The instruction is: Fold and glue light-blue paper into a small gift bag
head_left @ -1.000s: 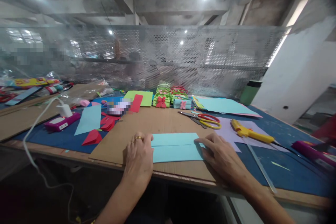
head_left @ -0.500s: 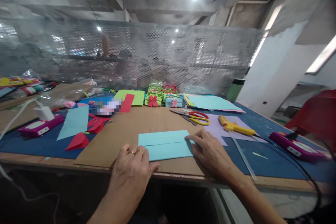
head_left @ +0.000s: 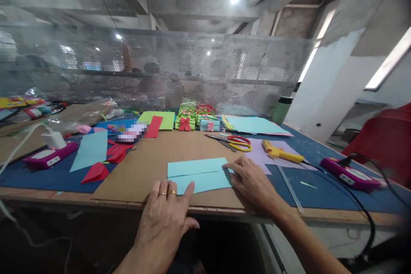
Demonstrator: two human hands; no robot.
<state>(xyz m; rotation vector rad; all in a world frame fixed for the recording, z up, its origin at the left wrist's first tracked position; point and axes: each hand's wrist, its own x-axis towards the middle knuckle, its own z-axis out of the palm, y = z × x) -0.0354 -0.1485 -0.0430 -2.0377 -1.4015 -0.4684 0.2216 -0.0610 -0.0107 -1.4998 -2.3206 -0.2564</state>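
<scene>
A sheet of light-blue paper, folded so that two long flaps meet along a lengthwise seam, lies flat on a brown cardboard sheet. My left hand, with two rings, rests at its near left corner. Its fingers are stretched out, the index fingertip lies on the near flap and the thumb is spread away. At the paper's right end, my right hand grips the edge between bent index finger and thumb. The other right fingers are curled and partly hidden.
Scissors lie behind the paper. To the right are a yellow glue gun, a glue stick and a purple power strip. Small paper bags stand at the back. Red paper pieces lie left.
My left hand has spread its index finger onto the near flap, and its thumb has moved down off the paper's edge. My right hand keeps its place at the right end.
</scene>
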